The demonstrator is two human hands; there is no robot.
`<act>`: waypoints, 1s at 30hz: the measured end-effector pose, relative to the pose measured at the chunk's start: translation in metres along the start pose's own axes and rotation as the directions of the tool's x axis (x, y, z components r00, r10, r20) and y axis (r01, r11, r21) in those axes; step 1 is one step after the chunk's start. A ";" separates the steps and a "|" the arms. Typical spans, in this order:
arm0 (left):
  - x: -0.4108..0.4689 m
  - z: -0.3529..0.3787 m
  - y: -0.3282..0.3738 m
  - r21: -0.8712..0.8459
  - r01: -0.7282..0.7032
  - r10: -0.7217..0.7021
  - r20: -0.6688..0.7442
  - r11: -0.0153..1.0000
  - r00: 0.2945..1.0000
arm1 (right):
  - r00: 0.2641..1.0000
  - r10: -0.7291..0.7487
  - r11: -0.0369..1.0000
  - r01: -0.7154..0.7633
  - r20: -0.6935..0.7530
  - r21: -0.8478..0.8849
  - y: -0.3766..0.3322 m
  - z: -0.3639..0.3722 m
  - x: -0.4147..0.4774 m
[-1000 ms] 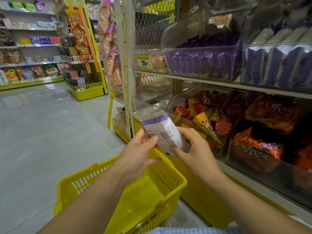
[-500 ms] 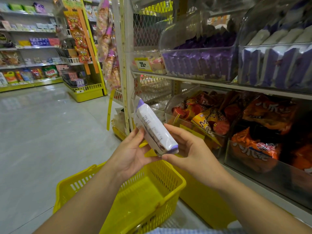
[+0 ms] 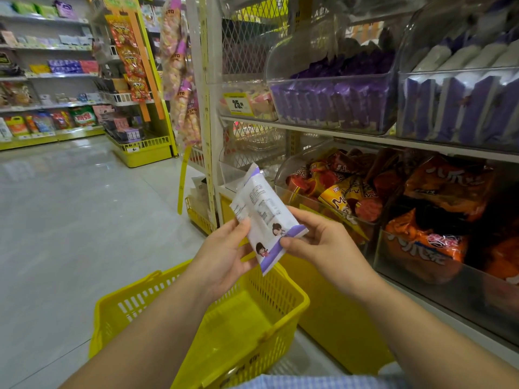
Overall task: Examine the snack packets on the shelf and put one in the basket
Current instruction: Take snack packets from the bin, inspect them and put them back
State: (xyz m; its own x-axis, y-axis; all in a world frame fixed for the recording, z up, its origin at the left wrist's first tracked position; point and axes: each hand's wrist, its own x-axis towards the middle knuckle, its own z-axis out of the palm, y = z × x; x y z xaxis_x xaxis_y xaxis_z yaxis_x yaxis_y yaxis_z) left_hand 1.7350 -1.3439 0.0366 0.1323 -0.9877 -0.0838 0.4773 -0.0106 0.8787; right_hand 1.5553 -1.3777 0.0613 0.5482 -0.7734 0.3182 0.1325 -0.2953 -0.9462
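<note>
A white snack packet with purple ends (image 3: 262, 213) is held up between both hands, its printed back with small cartoon figures facing me. My left hand (image 3: 224, 256) grips its left edge. My right hand (image 3: 323, 245) pinches its lower right end. Directly below them hangs an empty yellow basket (image 3: 283, 304), seemingly carried on my left forearm. Clear bins on the shelf at right hold purple packets (image 3: 331, 99), white-and-purple packets (image 3: 460, 105) and orange and red snack bags (image 3: 429, 242).
The yellow-based shelf unit (image 3: 331, 332) runs along my right side. Strips of hanging snacks (image 3: 179, 80) dangle at its end post. A grey tiled aisle floor (image 3: 70, 220) stretches left toward more stocked shelves (image 3: 47, 108).
The packet has been turned in my hands: first its purple-striped end faced me, then its narrow side, now its printed back. Both hands stayed above the basket.
</note>
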 end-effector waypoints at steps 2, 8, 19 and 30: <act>-0.004 0.003 0.004 0.069 -0.073 0.070 0.051 0.995 0.996 | 0.997 0.067 0.993 -0.071 0.050 0.093 -0.002 -0.006 0.001; -0.009 0.014 0.011 0.196 -0.248 0.251 0.008 0.949 0.968 | 0.961 0.226 0.921 -0.264 0.162 0.285 0.001 -0.010 0.003; -0.010 0.015 0.003 0.596 -0.183 0.094 0.177 0.781 0.980 | 0.984 0.171 0.985 -0.169 -0.046 0.044 0.004 0.005 -0.001; -0.010 0.015 -0.002 0.553 -0.130 0.148 0.012 0.823 0.989 | 0.995 0.101 0.981 -0.097 0.014 -0.170 0.009 0.008 -0.006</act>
State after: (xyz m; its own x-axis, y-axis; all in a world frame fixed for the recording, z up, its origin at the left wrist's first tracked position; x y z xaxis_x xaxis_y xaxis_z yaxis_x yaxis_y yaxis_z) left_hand 1.7197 -1.3363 0.0428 0.1909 -0.9802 0.0526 -0.1046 0.0330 0.9940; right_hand 1.5597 -1.3715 0.0504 0.5706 -0.7911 0.2205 -0.0638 -0.3104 -0.9485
